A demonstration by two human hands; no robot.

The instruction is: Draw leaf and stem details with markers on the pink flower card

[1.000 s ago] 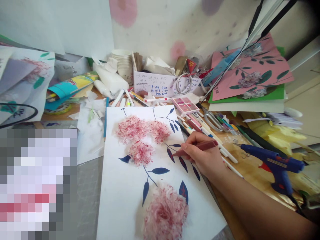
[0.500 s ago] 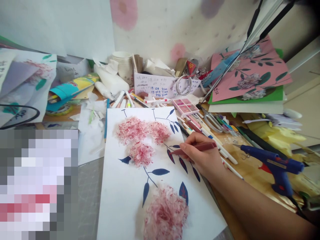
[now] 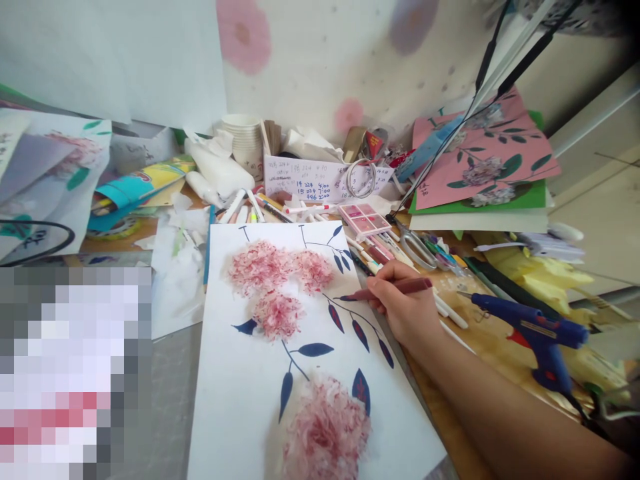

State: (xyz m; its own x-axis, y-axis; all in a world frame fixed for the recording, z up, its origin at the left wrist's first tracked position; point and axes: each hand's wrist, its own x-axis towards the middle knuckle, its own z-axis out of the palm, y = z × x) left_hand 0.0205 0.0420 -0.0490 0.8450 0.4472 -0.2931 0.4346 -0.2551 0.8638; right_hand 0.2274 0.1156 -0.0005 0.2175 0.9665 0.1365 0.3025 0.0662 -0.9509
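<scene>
My right hand (image 3: 406, 308) is closed around a reddish-brown marker pen (image 3: 414, 285), held like a writing tool. The pen's tip rests at a small dark blue leaf (image 3: 343, 299) on the white sheet of paper (image 3: 233, 407). Below that leaf, on the same stem, hang several blue leaves with red lines inside, such as one nearby leaf (image 3: 336, 319). Raised pink crumpled flowers are fixed on the sheet, the largest flower (image 3: 327, 430) near the bottom. My left hand is not in view.
A blue glue gun (image 3: 530, 323) lies right of my forearm. Scissors (image 3: 417, 247), a pink palette (image 3: 365, 220) and several pens crowd the back edge. Stacked paper cups (image 3: 245, 143) and a handwritten card (image 3: 307, 179) stand behind. A pink flower picture (image 3: 450, 170) leans at right.
The marker's tip has gone from a lower red-lined leaf up to the small leaf above it. The whole view has shifted slightly; my hand still grips the pen.
</scene>
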